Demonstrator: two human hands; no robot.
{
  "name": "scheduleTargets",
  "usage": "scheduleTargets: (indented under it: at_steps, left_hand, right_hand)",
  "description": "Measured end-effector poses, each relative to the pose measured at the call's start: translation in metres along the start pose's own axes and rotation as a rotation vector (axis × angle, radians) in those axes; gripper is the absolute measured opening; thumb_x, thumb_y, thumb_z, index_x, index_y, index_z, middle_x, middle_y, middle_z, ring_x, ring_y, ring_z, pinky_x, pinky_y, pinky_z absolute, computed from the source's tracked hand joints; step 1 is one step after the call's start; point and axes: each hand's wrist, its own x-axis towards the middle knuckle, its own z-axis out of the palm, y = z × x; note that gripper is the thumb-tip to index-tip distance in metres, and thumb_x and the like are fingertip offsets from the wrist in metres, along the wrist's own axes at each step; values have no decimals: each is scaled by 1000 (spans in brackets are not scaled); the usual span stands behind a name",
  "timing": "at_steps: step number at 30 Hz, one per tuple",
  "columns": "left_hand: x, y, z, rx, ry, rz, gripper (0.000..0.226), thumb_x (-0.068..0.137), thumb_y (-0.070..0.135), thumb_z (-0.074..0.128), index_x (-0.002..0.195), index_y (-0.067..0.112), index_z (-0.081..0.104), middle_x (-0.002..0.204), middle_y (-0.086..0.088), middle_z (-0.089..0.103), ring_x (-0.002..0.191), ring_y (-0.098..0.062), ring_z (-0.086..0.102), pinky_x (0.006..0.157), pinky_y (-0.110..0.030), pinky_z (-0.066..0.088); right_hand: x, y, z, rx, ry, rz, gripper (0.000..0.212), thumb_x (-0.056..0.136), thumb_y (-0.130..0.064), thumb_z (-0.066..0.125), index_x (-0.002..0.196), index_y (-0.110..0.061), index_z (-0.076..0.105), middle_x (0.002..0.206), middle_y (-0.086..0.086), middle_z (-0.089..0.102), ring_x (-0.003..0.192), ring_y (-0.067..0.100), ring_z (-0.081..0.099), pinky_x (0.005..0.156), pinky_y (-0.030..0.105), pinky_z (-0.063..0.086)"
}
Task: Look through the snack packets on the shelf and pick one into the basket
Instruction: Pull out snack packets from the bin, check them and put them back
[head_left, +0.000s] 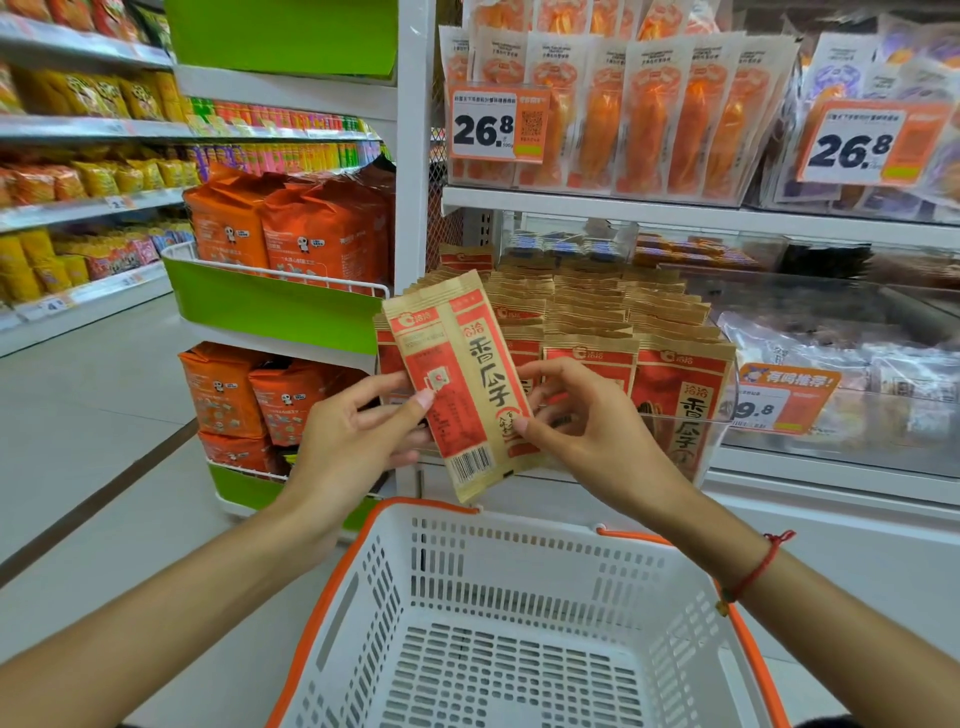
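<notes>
Left hand (353, 431) pinches the snack packet (462, 384) by its left edge. Right hand (582, 421) pinches its right edge. Packet tilted, above the basket (519, 613).

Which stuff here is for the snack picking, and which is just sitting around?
For the job: red-and-tan paper snack packet, left hand, right hand, white plastic basket with orange rim.
Just there: orange panda bags, orange price tag.
</notes>
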Motion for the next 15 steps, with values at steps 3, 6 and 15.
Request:
scheduleTargets:
  at_steps: [3, 6, 15]
  left_hand:
    - [-1, 0, 0, 15, 15, -16, 17, 88, 26, 66, 100, 37, 60, 80, 12, 76, 76, -6, 72, 60, -14, 55]
    - [-2, 0, 0, 25, 5, -47, 15, 88, 26, 66, 100, 34, 61, 82, 10, 76, 78, -7, 73, 63, -17, 57]
    - [-13, 5, 12, 61, -20, -56, 20, 79, 18, 77, 95, 10, 68, 81, 2, 77, 76, 0, 71, 58, -4, 46]
  right_hand:
    - [0, -1, 1, -20, 38, -9, 36, 84, -10, 73, 112, -30, 60, 91, -2, 65, 78, 9, 64, 70, 23, 56]
    - [-2, -1, 3, -35, 75, -12, 35, 83, -14, 75, 113, -26, 63, 89, -5, 65, 78, 9, 63, 70, 24, 55]
    - [-12, -5, 17, -314, -35, 31, 102, 65, -53, 82, 146, -25, 28, 135, -10, 40, 123, 6, 41, 104, 31, 41]
